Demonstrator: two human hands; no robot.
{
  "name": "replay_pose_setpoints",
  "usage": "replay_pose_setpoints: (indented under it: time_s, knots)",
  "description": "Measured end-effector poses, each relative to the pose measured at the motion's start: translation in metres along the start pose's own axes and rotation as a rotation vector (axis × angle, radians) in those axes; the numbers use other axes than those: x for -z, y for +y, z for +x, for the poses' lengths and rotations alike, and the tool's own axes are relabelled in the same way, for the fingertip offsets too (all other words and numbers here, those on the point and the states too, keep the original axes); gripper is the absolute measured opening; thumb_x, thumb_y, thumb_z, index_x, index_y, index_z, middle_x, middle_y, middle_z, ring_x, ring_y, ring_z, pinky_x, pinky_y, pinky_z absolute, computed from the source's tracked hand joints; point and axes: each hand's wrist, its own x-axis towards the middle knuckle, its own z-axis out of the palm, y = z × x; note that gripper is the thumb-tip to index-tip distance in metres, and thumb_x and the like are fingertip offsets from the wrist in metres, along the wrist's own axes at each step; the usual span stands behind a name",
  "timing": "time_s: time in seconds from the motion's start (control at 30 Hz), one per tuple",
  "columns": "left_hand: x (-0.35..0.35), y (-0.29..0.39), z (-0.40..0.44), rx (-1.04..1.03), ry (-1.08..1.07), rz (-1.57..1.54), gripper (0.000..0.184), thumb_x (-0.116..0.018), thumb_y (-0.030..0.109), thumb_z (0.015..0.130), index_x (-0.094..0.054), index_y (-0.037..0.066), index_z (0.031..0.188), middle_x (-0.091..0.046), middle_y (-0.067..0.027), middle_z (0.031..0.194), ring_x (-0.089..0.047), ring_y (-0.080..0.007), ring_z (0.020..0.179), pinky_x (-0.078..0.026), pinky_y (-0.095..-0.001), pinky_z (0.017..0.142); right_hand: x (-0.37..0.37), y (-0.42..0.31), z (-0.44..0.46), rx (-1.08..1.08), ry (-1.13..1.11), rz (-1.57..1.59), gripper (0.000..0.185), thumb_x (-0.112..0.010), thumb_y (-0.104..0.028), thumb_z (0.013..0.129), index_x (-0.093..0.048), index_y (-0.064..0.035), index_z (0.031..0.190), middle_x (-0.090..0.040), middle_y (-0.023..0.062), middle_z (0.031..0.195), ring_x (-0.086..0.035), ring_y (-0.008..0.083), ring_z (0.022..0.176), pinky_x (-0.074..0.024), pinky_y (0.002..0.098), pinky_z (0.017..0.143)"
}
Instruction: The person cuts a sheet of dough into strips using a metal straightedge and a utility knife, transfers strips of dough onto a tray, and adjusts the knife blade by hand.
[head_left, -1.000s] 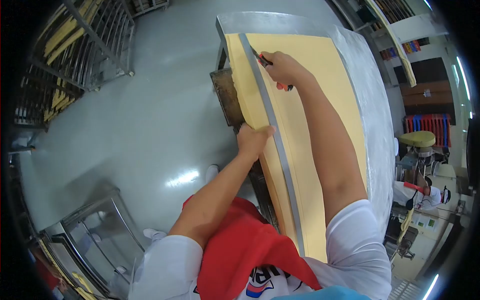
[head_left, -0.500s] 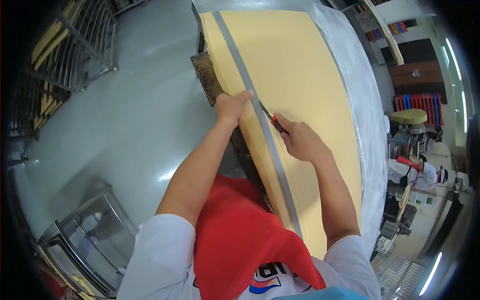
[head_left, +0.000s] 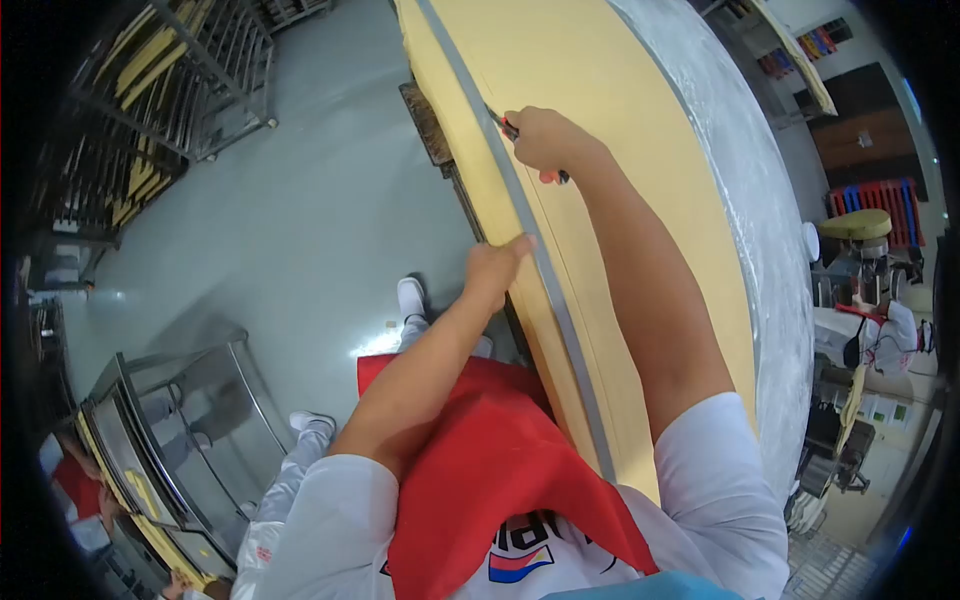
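A long pale yellow sheet [head_left: 620,130], layered at its left edge, lies over the table. Along that edge runs a narrow grey straightedge [head_left: 545,262]. My left hand [head_left: 495,270] is closed at the sheet's side, its thumb pressing on the straightedge. Farther up, my right hand [head_left: 555,140] grips a knife [head_left: 510,128] with a red and black handle. Its blade tip meets the sheet right beside the straightedge. A thin line in the sheet runs parallel to the straightedge, below the knife.
Clear plastic film [head_left: 745,190] covers the table's right side. Metal racks [head_left: 195,75] with yellow sheets stand upper left; a metal cart [head_left: 215,430] is lower left. A person's white shoe [head_left: 412,297] shows on the floor by the table. Another person [head_left: 885,335] is at the far right.
My right hand has moved the knife up along the straightedge, away from me. My left hand sits lower on it, nearer my body. A person's legs have come into view at left.
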Motion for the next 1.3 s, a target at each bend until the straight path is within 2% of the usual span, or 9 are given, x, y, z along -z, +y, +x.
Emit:
replay_pose_setpoints:
  time_s: [0.37,0.57,0.63,0.67,0.73,0.83,0.87,1.07,1.3]
  knots:
    - [-0.005,0.008,-0.007,-0.013,0.07,-0.001,0.047,-0.084,0.023,0.081,-0.07,-0.013,0.108,-0.074,-0.0184,0.097,-0.071,-0.0262,0.08,-0.056,-0.0406,0.069,-0.023,0.021,-0.034,0.061,0.009,0.055,0.027,-0.039,0.001,0.09,-0.059,0.0036,0.109,-0.064,0.0198,0.072,-0.069,0.0271,0.054,-0.0534,0.0424,0.048]
    - [0.001,-0.007,0.014,-0.01,-0.005,-0.05,0.051,-0.084,0.023,0.08,-0.069,-0.015,0.112,-0.074,-0.0216,0.105,-0.074,-0.029,0.088,-0.058,-0.0405,0.073,-0.069,0.051,-0.143,0.004,-0.006,0.139,0.024,-0.043,-0.005,0.096,-0.056,-0.0047,0.117,-0.064,0.0172,0.069,-0.065,0.0262,0.048,-0.0518,0.0417,0.044]
    - [0.0,-0.009,0.016,-0.037,0.025,-0.033,0.054,-0.084,0.023,0.08,-0.067,-0.017,0.113,-0.074,-0.0229,0.108,-0.075,-0.03,0.091,-0.059,-0.0403,0.075,-0.074,0.042,-0.202,-0.166,-0.111,0.094,0.037,-0.046,-0.001,0.094,-0.058,-0.0077,0.128,-0.072,0.0214,0.099,-0.073,0.0346,0.072,-0.0563,0.048,0.065]
    - [0.0,-0.013,0.024,-0.03,0.011,-0.03,0.054,-0.084,0.023,0.08,-0.067,-0.017,0.113,-0.074,-0.0229,0.108,-0.075,-0.03,0.091,-0.059,-0.0403,0.075,-0.092,0.055,-0.222,-0.181,-0.107,0.096,0.037,-0.046,-0.001,0.094,-0.058,-0.0077,0.128,-0.072,0.0214,0.099,-0.073,0.0346,0.072,-0.0563,0.048,0.065]
    - [0.0,-0.021,0.036,-0.118,-0.006,-0.064,0.054,-0.084,0.023,0.081,-0.067,-0.018,0.112,-0.074,-0.0234,0.108,-0.075,-0.03,0.091,-0.059,-0.0405,0.076,-0.127,0.081,-0.254,-0.007,0.101,-0.091,0.035,-0.049,-0.004,0.095,-0.059,-0.0095,0.128,-0.072,0.023,0.105,-0.071,0.0396,0.093,-0.0544,0.0515,0.08]
    - [-0.002,-0.018,0.019,-0.119,-0.007,-0.094,0.053,-0.084,0.024,0.082,-0.067,-0.018,0.111,-0.074,-0.0225,0.108,-0.075,-0.0296,0.09,-0.059,-0.0411,0.076,-0.127,0.088,-0.265,-0.045,0.013,-0.012,0.045,-0.052,-0.009,0.097,-0.054,-0.0135,0.142,-0.07,0.0287,0.106,-0.065,0.0463,0.104,-0.0495,0.0541,0.09]
    - [-0.004,-0.023,0.005,-0.098,-0.026,-0.078,0.053,-0.084,0.024,0.082,-0.067,-0.018,0.111,-0.074,-0.0225,0.108,-0.075,-0.0296,0.09,-0.059,-0.0411,0.076,-0.135,0.099,-0.261,0.056,0.111,-0.074,0.046,-0.051,-0.008,0.096,-0.054,-0.0117,0.141,-0.071,0.0264,0.096,-0.07,0.0419,0.088,-0.0533,0.0516,0.08]
    - [-0.023,-0.103,-0.129,-0.043,-0.002,0.184,0.046,-0.083,0.025,0.083,-0.072,-0.012,0.106,-0.076,-0.0184,0.101,-0.073,-0.0253,0.085,-0.056,-0.0384,0.073,-0.12,0.077,-0.27,-0.124,-0.026,-0.01,0.045,-0.047,-0.005,0.093,-0.058,-0.0106,0.137,-0.066,0.0187,0.073,-0.065,0.0293,0.054,-0.052,0.0434,0.051]
    - [-0.031,-0.151,-0.159,0.048,-0.082,0.13,0.044,-0.081,0.023,0.082,-0.072,-0.013,0.106,-0.076,-0.0178,0.102,-0.072,-0.024,0.087,-0.055,-0.037,0.074,-0.127,0.083,-0.275,-0.155,-0.054,0.029,0.038,-0.046,-0.005,0.093,-0.059,-0.0086,0.129,-0.065,0.0174,0.07,-0.064,0.0263,0.052,-0.0523,0.0431,0.049]
